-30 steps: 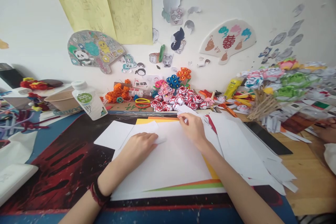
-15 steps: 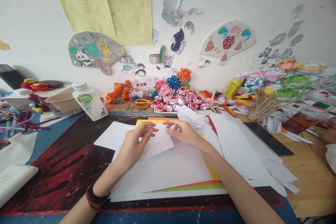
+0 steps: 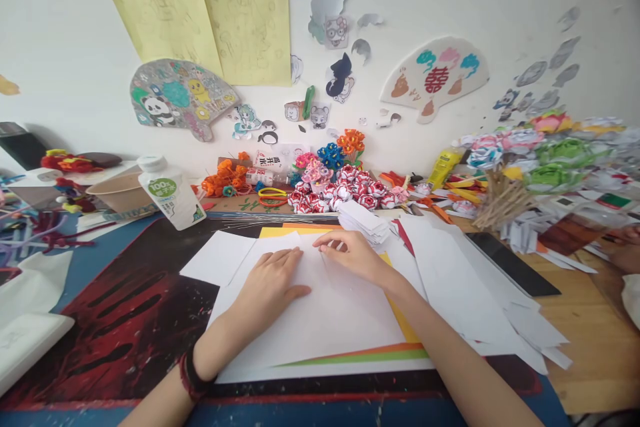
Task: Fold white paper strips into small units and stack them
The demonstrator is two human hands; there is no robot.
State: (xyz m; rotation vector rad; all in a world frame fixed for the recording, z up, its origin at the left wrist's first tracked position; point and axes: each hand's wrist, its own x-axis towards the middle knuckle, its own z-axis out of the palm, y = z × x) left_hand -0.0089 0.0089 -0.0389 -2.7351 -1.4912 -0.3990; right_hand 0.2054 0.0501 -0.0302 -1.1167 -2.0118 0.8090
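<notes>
Where paper (white) lies stacked, the left hand rests.

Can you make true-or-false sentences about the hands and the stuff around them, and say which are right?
1. The left hand lies on white paper. True.
2. The dark wristband is worn on the right. False: it is on the left.
3. The white bottle is beside the tan bowl. True.
4. The big drawings have a blue background. False: their background is yellow.
5. The right hand grips the white bottle. False: it is over the white paper.
</notes>
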